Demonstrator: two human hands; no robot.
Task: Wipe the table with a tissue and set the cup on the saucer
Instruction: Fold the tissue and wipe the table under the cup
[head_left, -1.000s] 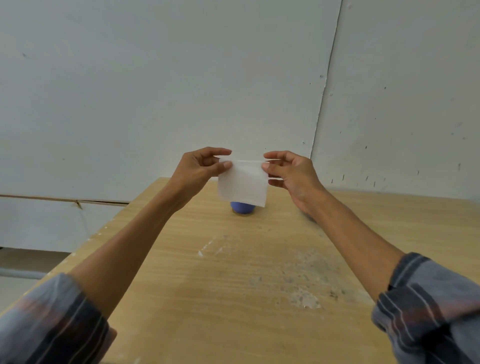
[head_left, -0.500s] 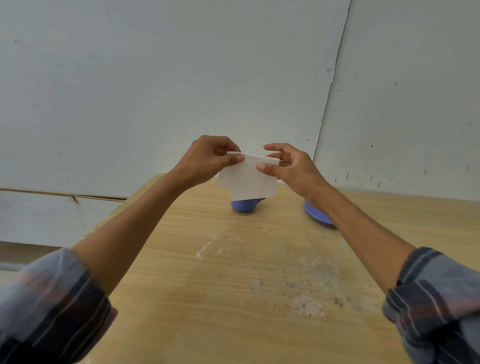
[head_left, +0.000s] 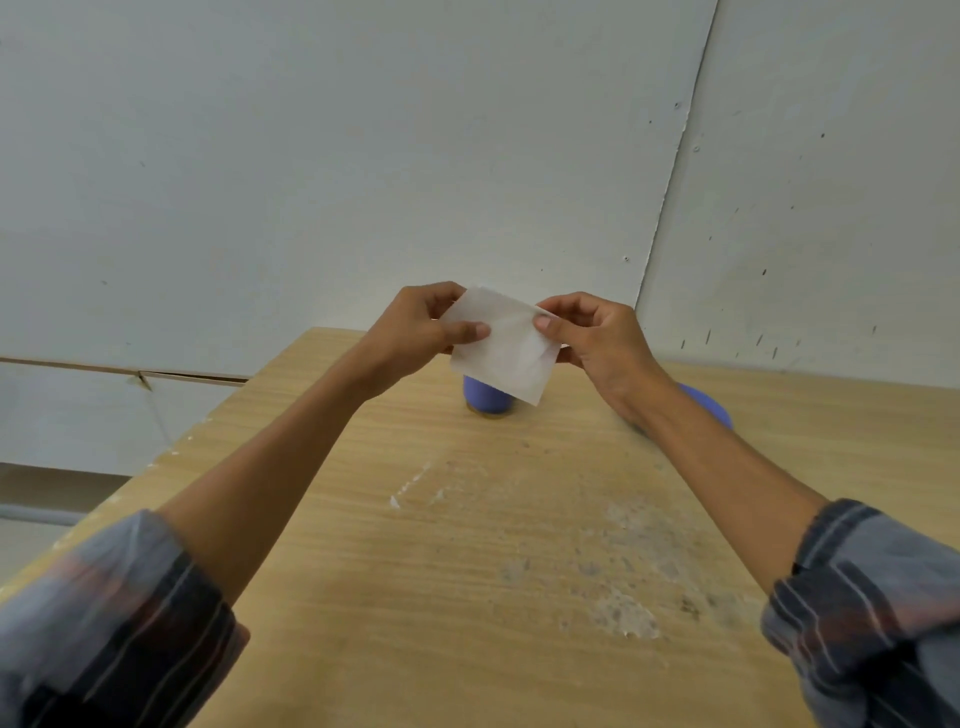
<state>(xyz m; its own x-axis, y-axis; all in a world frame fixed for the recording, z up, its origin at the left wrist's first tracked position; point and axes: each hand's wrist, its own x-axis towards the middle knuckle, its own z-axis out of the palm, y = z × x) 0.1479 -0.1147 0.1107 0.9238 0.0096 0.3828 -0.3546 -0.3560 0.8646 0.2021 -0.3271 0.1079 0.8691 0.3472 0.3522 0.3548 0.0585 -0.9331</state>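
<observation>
A white tissue (head_left: 506, 349) is held in the air above the far part of the wooden table (head_left: 467, 597). My left hand (head_left: 415, 332) pinches its left edge and my right hand (head_left: 597, 338) pinches its right edge. Behind and below the tissue stands a blue cup (head_left: 484, 397), only its lower part showing. A blue saucer (head_left: 711, 406) lies on the table to the right, mostly hidden by my right forearm.
White smears and grey dusty patches (head_left: 623, 587) mark the table's middle and right. A white wall (head_left: 363, 156) stands right behind the table. The table's left edge (head_left: 171, 457) drops to a lower ledge.
Both hands have turned the tissue so it lies tilted, its lower corner pointing down right. The saucer shows a little more beside my right forearm.
</observation>
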